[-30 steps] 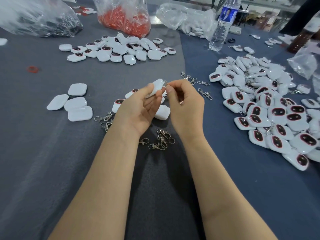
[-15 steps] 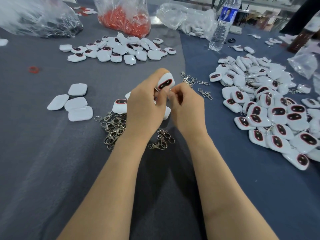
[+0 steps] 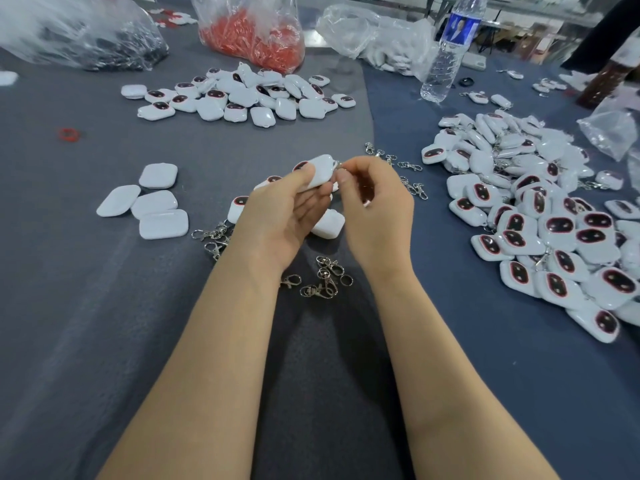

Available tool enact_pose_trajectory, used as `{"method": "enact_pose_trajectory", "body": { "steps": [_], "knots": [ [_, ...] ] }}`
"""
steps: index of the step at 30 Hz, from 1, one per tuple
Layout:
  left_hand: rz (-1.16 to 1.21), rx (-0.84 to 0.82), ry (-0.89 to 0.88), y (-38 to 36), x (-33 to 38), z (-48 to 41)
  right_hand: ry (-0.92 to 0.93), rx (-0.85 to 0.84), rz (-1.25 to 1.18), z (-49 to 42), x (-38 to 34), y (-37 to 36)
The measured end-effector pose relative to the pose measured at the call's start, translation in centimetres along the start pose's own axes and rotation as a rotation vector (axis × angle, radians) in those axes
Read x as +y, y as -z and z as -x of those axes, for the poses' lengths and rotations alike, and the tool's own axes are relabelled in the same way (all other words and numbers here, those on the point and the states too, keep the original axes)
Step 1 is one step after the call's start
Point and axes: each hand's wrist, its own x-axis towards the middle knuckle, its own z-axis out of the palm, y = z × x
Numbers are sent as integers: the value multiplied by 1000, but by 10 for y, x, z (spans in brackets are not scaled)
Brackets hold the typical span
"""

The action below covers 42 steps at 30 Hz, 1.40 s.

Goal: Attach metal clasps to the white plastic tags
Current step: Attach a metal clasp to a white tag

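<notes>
Grey cloth (image 3: 86,306); clasp (image 3: 340,164) blurred between tag (image 3: 320,171) and right hand (image 3: 377,209)

The person's left hand (image 3: 280,216) held a rounded white plastic tag (image 3: 320,171) above the grey cloth-covered table (image 3: 86,306), thumb on top and fingers curled beneath, its dark red-rimmed face partly showing. The right hand (image 3: 377,216) met it at the tag's right corner, thumb and forefinger pinching a small silver metal clasp (image 3: 340,164). Below the wrists lay a loose cluster of silver clasps (image 3: 323,280). Four blank white tags (image 3: 152,202) sat to the left and a big heap of dark-faced white tags (image 3: 554,230) spread to the right. A smaller group of tags (image 3: 242,95) lay farther back, near a clear bag of red pieces (image 3: 252,32) and a clear plastic water bottle (image 3: 446,53).
</notes>
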Motion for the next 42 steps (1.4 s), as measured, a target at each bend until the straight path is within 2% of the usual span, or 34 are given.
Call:
{"method": "enact_pose_trajectory", "body": {
  "steps": [3,5,7,9,11,18,21,25,29,33,36,42],
  "knots": [
    [-24,7,-17,-2,0,1,65,7,79,1,0,0],
    [-163,79,-170,-5,-2,2,92,-12,138,0,1,0],
    [-356,151,-404,-7,-3,2,98,-34,183,0,2,-1],
    [-543,140,-591,-8,-6,2,82,-39,197,-1,3,-1],
    [-639,105,-648,-7,-8,3,45,-28,176,-1,3,-2],
    [-750,158,-674,-4,-9,-1,-221,-98,36,-8,2,6],
    [-783,110,-613,-15,-20,0,-248,-103,-40,-12,-3,16],
    [-825,69,-536,-39,-37,-4,-286,-23,3,-14,0,41],
    [-839,-61,-497,-79,-61,-8,-329,60,89,-20,10,87],
    [-914,-181,-504,-122,-93,-9,-367,237,289,-21,27,132],
    [-1043,-219,-501,-141,-119,-11,-432,322,421,-16,42,153],
    [-1298,-224,-552,-150,-156,-19,-492,352,638,-11,69,169]
  ]
}}
